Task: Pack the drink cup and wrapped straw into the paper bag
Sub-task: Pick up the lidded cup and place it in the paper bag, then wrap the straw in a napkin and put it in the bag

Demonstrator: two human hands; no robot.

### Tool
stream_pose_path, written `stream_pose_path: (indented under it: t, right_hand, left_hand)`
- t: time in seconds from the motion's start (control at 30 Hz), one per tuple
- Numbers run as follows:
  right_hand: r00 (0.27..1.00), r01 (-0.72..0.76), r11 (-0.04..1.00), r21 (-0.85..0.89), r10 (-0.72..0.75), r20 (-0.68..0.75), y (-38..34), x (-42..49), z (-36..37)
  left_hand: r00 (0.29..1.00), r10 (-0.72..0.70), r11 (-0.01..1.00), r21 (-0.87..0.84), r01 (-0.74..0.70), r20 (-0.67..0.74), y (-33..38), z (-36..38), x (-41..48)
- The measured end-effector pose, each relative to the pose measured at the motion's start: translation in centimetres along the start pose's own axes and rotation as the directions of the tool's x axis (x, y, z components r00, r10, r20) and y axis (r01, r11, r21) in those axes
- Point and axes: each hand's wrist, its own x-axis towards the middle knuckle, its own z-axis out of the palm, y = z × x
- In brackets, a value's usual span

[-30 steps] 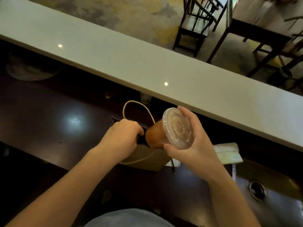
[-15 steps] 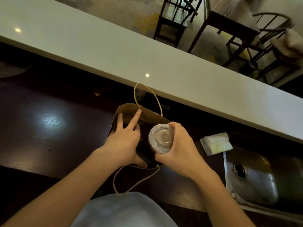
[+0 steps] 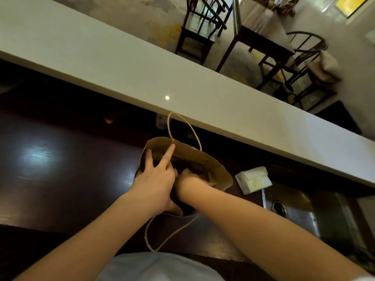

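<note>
A brown paper bag [image 3: 212,166] stands open on the dark wooden worktop [image 3: 67,175], one rope handle up at the back and the other hanging toward me. My left hand [image 3: 156,179] holds the bag's mouth apart, fingers spread against the inner wall and thumb at the near rim. My right hand [image 3: 191,179] is sunk into the bag up to the wrist, with its fingers hidden. The drink cup is out of sight inside the bag. No wrapped straw is visible.
A folded white stack of napkins [image 3: 253,179] lies just right of the bag. A steel sink [image 3: 294,216] is set into the worktop at the right. A pale raised counter ledge [image 3: 142,74] overhangs the back; chairs and a table stand beyond.
My right hand has gone down into the bag with the lidded cup, which is now hidden. My left hand still spreads the bag's mouth.
</note>
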Motion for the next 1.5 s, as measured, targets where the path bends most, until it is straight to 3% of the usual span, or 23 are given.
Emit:
stream_pose_path:
  t: [0.17,0.3,0.43,0.6,0.73,0.83,0.87,0.93,1.03,1.17,1.27,1.33,1.43,1.5]
  right_hand:
    - [1.000,0.005,0.994,-0.106,-0.003,0.015,-1.2,1.3,0.7]
    - [0.991,-0.091,0.914,-0.397,0.123,0.056,-2.7,3.0,3.2]
    - [0.996,0.000,0.866,-0.500,0.045,0.078,-0.8,4.1,3.7]
    - [0.985,-0.119,0.936,-0.330,0.153,0.078,0.9,5.1,3.8]
    - [0.992,-0.004,0.977,-0.212,0.030,0.121,1.9,4.7,3.5]
    - [0.976,0.141,0.931,-0.337,-0.073,0.206,2.1,4.0,2.9]
    - [0.970,0.151,0.894,-0.421,-0.052,0.238,2.2,3.5,2.8]
    - [0.967,0.109,0.905,-0.410,0.000,0.257,2.3,2.6,2.9]
    - [0.979,0.102,0.989,-0.108,-0.080,0.190,2.8,0.9,2.3]
    - [0.980,0.126,0.982,0.143,-0.146,0.138,3.6,-2.6,-0.1]
    - [0.980,0.200,0.862,0.467,-0.176,-0.095,5.8,-6.7,-0.9]
    - [0.966,0.248,0.640,0.727,-0.113,-0.230,7.4,-10.1,-0.5]
    - [0.909,0.364,0.167,0.916,0.152,-0.388,8.6,-14.6,0.7]
    - [0.846,0.385,0.058,0.921,0.378,-0.377,9.1,-16.1,2.5]
  left_hand:
    - [1.000,-0.015,1.000,0.020,0.015,-0.003,0.2,0.3,-0.3]
    - [1.000,-0.021,1.000,0.008,0.021,0.004,0.3,0.7,-0.3]
    - [1.000,-0.019,0.999,-0.033,0.019,0.013,0.4,0.9,-0.5]
    - [1.000,-0.004,0.999,-0.045,0.004,-0.015,0.1,0.3,-0.2]
    - [0.999,0.015,0.999,-0.040,-0.017,-0.029,-0.1,0.2,-0.2]
    - [1.000,0.019,0.999,-0.027,-0.020,-0.024,-0.1,0.1,-0.1]
    - [1.000,0.021,0.999,-0.025,-0.022,-0.016,-0.1,0.0,-0.1]
    - [0.999,0.035,0.999,-0.033,-0.035,0.000,-0.1,-0.1,-0.1]
    - [0.997,0.082,0.995,-0.050,-0.081,0.013,0.1,0.0,-0.2]
    - [0.991,0.129,0.990,-0.056,-0.128,0.023,-0.3,0.3,-0.1]
    - [0.990,0.139,0.989,-0.056,-0.138,0.026,-0.8,0.3,-0.1]
    - [0.988,0.155,0.987,-0.056,-0.153,0.025,-1.1,0.2,-0.1]
    - [0.981,0.190,0.980,-0.066,-0.188,0.039,-1.4,-0.1,-0.2]
    - [0.979,0.197,0.978,-0.079,-0.193,0.046,-1.2,-0.6,-0.2]
